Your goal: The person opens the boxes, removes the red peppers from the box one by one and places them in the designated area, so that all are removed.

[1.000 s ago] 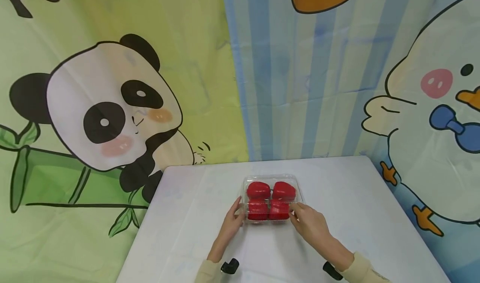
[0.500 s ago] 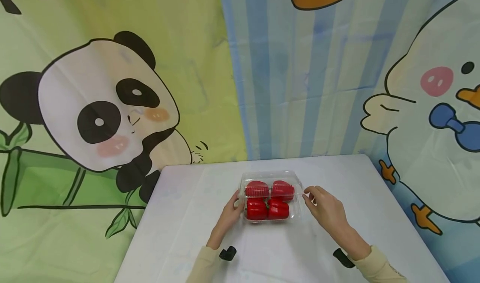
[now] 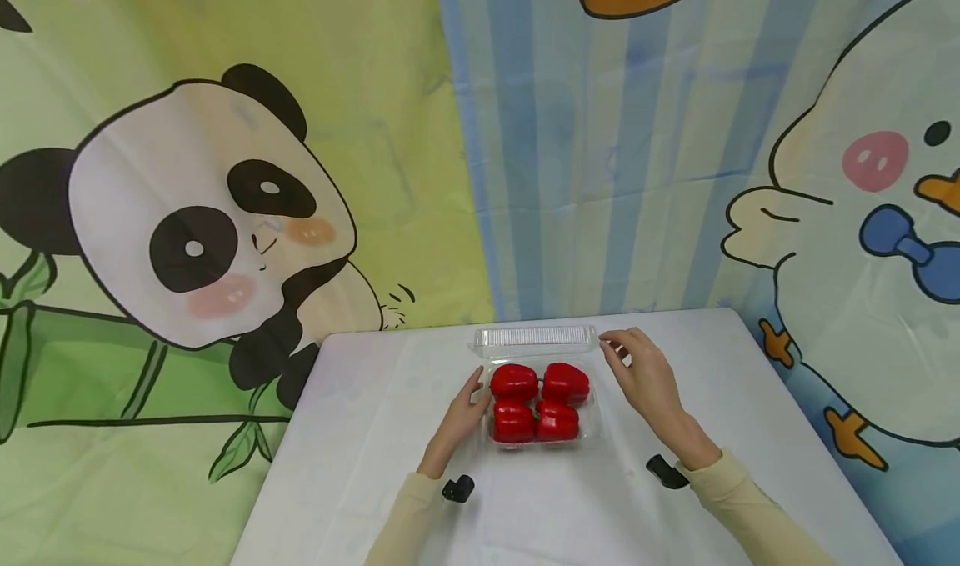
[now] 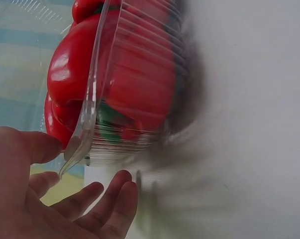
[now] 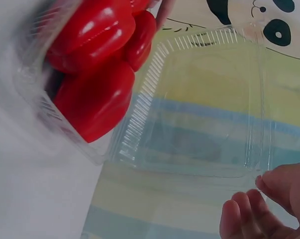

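Note:
A clear plastic clamshell container [image 3: 589,423] stands on the table with its hinged lid [image 3: 536,341] raised at the back. Several glossy red bell peppers [image 3: 513,422] fill the base in two rows. My left hand [image 3: 459,423] is at the container's left side; in the left wrist view its thumb [image 4: 43,147] and forefinger pinch a corner of the rim, the other fingers spread below. My right hand [image 3: 651,387] pinches the lid's right corner between thumb and forefinger. In the right wrist view the lid [image 5: 199,119] stands swung away from the peppers.
The white table [image 3: 375,449] ends just behind the lid. A cartoon panda curtain [image 3: 420,174] hangs behind and to the left, with a striped chick curtain [image 3: 675,174] to the right. A black wrist camera [image 3: 458,489] is by each sleeve.
My right hand has lifted the lid from over the peppers and swung it up and back, uncovering them. My left hand has stayed at the container's left side.

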Tool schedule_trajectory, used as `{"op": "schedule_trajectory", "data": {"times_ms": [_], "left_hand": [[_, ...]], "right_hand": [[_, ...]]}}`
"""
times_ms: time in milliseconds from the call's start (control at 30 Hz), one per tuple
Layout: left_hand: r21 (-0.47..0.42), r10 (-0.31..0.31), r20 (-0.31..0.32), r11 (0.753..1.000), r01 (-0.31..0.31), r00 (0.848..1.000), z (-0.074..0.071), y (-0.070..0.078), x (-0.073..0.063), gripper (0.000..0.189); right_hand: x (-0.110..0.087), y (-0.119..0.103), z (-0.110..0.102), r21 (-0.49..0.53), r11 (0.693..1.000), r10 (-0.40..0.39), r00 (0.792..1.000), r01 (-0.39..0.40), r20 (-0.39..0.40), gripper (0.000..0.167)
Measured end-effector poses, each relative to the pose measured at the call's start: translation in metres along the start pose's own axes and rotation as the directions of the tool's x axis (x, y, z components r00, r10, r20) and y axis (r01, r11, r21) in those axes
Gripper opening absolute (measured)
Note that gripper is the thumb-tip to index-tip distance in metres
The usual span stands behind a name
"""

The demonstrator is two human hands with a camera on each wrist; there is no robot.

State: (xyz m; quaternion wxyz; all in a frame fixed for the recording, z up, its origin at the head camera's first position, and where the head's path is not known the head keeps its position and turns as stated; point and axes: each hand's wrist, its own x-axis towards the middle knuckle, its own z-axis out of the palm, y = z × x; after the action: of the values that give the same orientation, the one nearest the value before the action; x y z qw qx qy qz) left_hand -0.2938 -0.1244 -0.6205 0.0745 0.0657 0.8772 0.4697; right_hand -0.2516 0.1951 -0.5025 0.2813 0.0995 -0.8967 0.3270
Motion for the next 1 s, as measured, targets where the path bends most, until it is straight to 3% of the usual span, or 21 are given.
{"op": "schedule_trajectory", "data": {"times_ms": [300,533,733,1000], "left_hand": [[-0.016,-0.028,-0.054,0.999,0.028,0.998,0.002,0.009,0.011,0.051],[0.032,-0.012,-0.122,0.999,0.016,0.992,0.007,0.016,0.016,0.047],[0.032,-0.051,-0.107,0.998,0.055,0.993,0.008,0.018,0.014,0.05],[0.067,0.02,-0.097,0.998,-0.014,0.995,0.006,0.019,0.017,0.048]], "right_hand": [[0.027,0.012,0.011,0.151,0.986,0.065,0.997,-0.07,0.035,0.019],[0.046,0.02,0.021,0.247,0.959,0.126,0.99,-0.139,0.069,0.024],[0.057,0.023,0.026,0.265,0.953,0.125,0.987,-0.149,0.102,0.031],[0.072,0.029,0.033,0.274,0.95,0.108,0.98,-0.151,0.164,0.043]]}}
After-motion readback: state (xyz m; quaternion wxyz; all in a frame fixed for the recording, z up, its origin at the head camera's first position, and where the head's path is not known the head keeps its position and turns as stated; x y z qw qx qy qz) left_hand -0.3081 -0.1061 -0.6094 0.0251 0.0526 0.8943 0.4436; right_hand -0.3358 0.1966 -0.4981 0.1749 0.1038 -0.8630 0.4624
